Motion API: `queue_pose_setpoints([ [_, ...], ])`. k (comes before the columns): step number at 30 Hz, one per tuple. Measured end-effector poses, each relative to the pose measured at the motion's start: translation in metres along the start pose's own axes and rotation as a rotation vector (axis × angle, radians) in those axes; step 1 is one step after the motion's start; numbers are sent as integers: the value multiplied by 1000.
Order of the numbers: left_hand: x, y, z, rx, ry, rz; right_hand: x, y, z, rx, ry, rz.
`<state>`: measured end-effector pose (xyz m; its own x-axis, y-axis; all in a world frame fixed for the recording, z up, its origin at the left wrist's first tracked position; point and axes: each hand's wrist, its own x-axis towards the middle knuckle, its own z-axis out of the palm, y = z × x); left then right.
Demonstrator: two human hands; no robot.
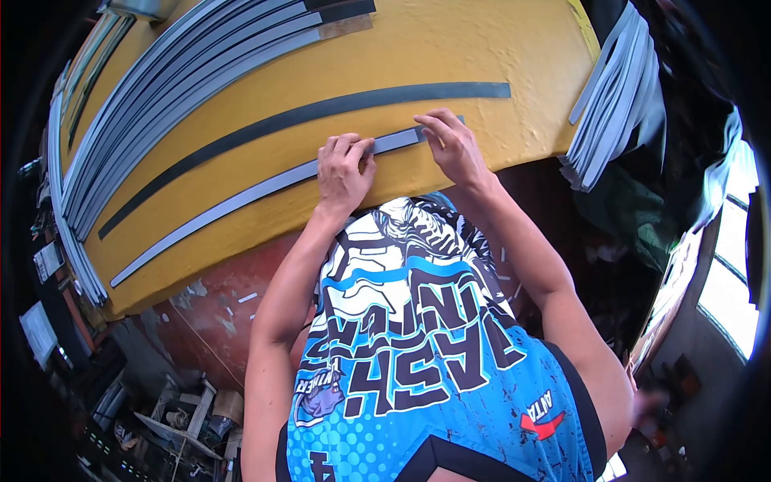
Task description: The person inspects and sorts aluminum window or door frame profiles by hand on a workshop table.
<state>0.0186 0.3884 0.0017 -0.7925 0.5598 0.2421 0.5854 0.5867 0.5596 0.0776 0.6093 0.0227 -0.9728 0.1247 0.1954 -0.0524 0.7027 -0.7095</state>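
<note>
A long strip with a light grey layer on a dark one (241, 195) lies along the near edge of the yellow table (530, 132). My left hand (345, 169) rests over this strip with its fingers curled down and its thumb and forefinger at the strip's edge. Near the strip's right end, my right hand (454, 149) has its thumb and fingers bent at the end of the grey layer, where the dark layer shows beyond it. Whether its fingertips hold anything is too small to tell. Just beyond lies a plain dark strip (321, 109).
Many grey and dark strips (201, 56) lie side by side at the back left. A bundle of light grey strips (614, 96) hangs over the table's right edge. A wooden rack (181, 422) stands on the floor at lower left.
</note>
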Motion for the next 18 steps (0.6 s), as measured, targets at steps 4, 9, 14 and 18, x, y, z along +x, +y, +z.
queue_pose_setpoints([
  [4, 6, 10, -1, 8, 10, -17, -8, 4, -4, -31, 87, 28],
  [9, 21, 22, 16, -53, 22, 45, -15, 10, -1, -104, 86, -14],
  [14, 30, 25, 29, -91, 18, 111, -15, 10, 4, -132, 68, 27],
  [18, 32, 26, 30, -113, 21, 105, -15, 11, 6, -129, 75, 29],
])
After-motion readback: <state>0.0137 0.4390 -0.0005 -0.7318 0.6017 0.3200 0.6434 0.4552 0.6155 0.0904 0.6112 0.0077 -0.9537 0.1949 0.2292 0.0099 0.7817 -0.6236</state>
